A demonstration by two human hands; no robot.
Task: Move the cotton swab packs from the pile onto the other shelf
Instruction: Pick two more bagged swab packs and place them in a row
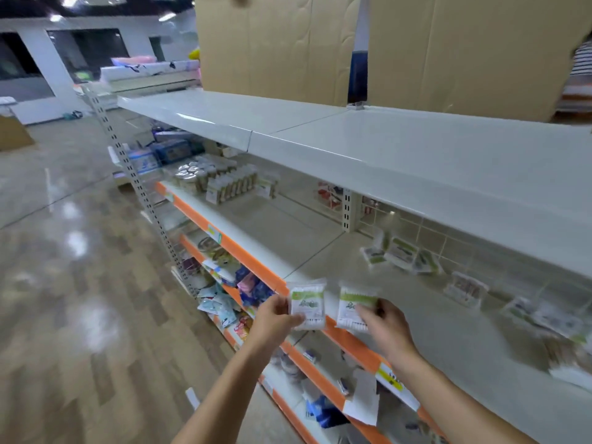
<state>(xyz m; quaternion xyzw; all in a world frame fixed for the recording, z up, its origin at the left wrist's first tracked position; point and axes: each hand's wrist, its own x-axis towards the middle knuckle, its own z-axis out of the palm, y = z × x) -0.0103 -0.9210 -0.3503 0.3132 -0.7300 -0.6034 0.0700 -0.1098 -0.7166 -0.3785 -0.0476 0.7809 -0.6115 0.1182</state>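
Note:
My left hand (275, 317) pinches a cotton swab pack (308, 304) with a green label, held upright over the orange front edge of the middle shelf (320, 238). Beside it, my right hand (384, 325) grips a second, matching swab pack (354, 307). A blurred pile of swab packs (557, 328) lies on the same shelf at the far right. Three similar packs (400, 253) lean against the back grid further in.
A white top shelf (352, 133) overhangs the middle one, with large cardboard boxes (448, 49) standing on it. Bottles and jars (224, 181) stand at the shelf's far left end. Lower shelves hold mixed goods. The aisle floor lies to the left.

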